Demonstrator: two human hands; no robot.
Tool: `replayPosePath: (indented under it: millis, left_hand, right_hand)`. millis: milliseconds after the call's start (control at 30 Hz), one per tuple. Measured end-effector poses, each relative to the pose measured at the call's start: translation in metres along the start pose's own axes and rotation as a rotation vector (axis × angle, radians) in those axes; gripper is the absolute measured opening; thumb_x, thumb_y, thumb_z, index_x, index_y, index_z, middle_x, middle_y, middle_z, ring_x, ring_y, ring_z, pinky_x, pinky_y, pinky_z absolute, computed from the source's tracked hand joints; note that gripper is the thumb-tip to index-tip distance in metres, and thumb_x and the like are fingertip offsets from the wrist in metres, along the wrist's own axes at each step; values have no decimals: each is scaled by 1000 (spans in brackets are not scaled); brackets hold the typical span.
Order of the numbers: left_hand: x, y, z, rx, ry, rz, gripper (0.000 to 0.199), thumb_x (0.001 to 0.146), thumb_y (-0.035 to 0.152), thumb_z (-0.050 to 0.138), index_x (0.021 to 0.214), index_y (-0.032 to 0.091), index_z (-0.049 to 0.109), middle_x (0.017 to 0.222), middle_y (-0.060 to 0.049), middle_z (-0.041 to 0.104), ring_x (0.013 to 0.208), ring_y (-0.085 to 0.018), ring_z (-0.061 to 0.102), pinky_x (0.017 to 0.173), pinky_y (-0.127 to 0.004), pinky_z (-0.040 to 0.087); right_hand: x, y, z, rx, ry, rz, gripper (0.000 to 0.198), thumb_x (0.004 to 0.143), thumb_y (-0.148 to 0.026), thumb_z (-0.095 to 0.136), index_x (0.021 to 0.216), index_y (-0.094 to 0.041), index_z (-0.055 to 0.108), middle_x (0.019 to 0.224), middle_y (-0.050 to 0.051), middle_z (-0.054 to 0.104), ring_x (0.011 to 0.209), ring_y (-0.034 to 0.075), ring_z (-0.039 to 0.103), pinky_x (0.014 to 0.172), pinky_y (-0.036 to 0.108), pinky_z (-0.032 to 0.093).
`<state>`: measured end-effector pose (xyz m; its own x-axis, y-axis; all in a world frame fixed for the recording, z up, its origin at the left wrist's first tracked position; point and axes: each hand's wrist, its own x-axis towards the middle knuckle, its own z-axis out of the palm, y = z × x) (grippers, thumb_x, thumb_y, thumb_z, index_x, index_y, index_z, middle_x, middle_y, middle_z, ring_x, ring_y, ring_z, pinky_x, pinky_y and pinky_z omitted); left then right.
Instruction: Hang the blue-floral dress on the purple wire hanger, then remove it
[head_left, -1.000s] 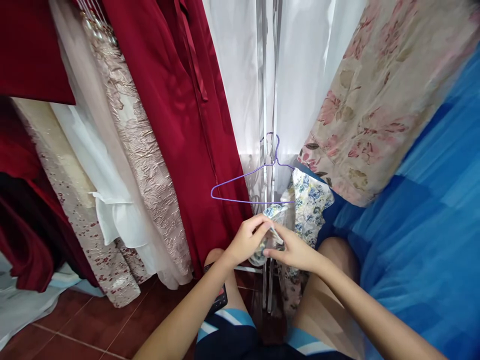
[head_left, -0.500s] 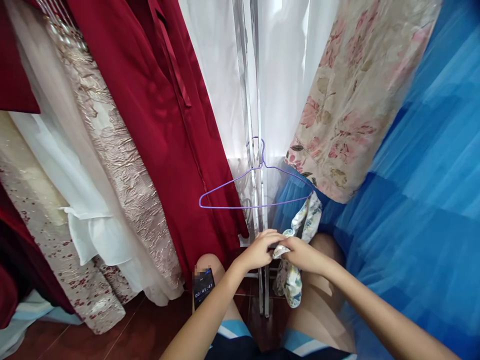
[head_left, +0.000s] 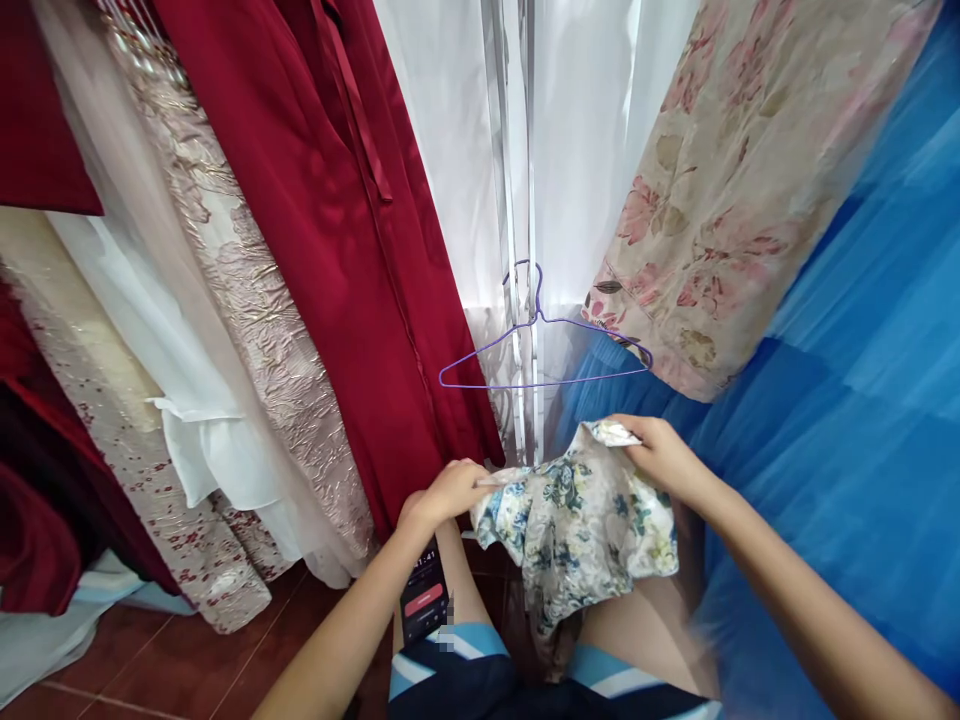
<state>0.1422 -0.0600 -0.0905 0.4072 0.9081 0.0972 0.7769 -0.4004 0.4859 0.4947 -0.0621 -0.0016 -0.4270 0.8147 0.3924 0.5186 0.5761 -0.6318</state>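
A floral garment (head_left: pixel 581 520), white with blue, green and yellow flowers, is stretched between my two hands over my lap. My left hand (head_left: pixel 454 492) pinches its upper left edge. At the upper right edge, the fingers of my right hand (head_left: pixel 664 455) are closed on the cloth. The garment's lower part droops between my thighs, and its exact kind I cannot tell. Just beyond it, a purple wire hanger (head_left: pixel 544 382) hangs bare on a white metal rack post (head_left: pixel 531 230), apart from both hands.
A long dark red dress (head_left: pixel 322 250) and a beige textured gown (head_left: pixel 262 330) hang at the left. White cloth (head_left: pixel 577 150), a pink-flowered garment (head_left: pixel 697 250) and blue tulle (head_left: pixel 847 400) hang behind and right. A phone (head_left: pixel 424 595) lies on my left thigh, above red floor tiles (head_left: pixel 142 655).
The floral garment has come off the hanger's right end and is spread out. My hands, close together before, have moved apart, left hand leftward and right hand to the right and up.
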Motion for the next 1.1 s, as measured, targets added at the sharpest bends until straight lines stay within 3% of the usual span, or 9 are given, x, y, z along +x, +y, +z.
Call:
replayPosePath:
  millis: [233,300,400,533,667,733,833,967,1100]
  left_hand:
    - [-2,-13,-96,257,451,-276,36,92,22,43,115,24,71,127,-10,67,109,-31,64,92,-42,47]
    - [15,-16,-117,254,498,-364,36,91,24,47,118,25,72,132,-13,64,110,-36,64,92,-48,47]
    - [46,-19,-137,160,530,-354,40,89,23,51,124,21,70,129,-15,66,112,-35,64,94,-47,48]
    - [73,-4,-140,76,576,-203,47,94,23,41,137,18,61,128,-11,65,115,-27,63,99,-37,48]
    - [74,27,-130,16,604,125,45,91,18,43,131,19,64,127,-8,66,119,-23,61,104,-34,44]
    - [68,39,-126,19,620,169,44,90,16,43,131,20,60,121,-7,68,112,-22,64,98,-33,47]
    - [56,49,-124,28,641,112,45,94,19,44,138,20,48,111,-7,71,98,-23,68,85,-32,50]
    - [43,53,-126,182,661,46,30,97,29,47,122,26,62,107,-4,73,97,-25,69,81,-31,48]
    - [38,55,-127,198,653,61,31,98,31,47,121,28,68,111,0,75,99,-23,70,81,-29,49]
  right_hand:
    - [52,18,21,59,210,-31,49,89,-21,46,135,-18,64,138,7,63,128,27,58,112,40,40]
    - [70,21,33,63,246,-6,48,90,-24,46,134,-16,64,136,9,65,127,28,59,109,40,42]
    - [85,24,46,1,221,67,41,93,-29,43,115,-14,73,111,10,76,106,29,68,91,36,50]
    - [80,21,53,-74,178,94,34,92,-29,43,95,-15,74,85,7,75,81,24,67,74,29,47]
    - [62,10,53,-32,94,9,33,88,-20,43,98,-18,75,93,6,76,88,24,68,79,29,48]
    - [50,4,49,-53,110,-2,38,86,-18,44,109,-20,75,106,6,76,98,26,68,85,31,48]
    - [27,0,41,-133,307,66,46,85,-20,52,127,-27,69,121,5,73,103,27,68,87,35,49]
    - [8,12,27,-120,664,100,63,83,-27,60,145,-24,52,109,8,70,84,24,66,79,37,52]
    - [23,37,0,-255,826,-18,72,79,-25,62,148,-13,47,130,19,56,110,29,61,95,44,49]
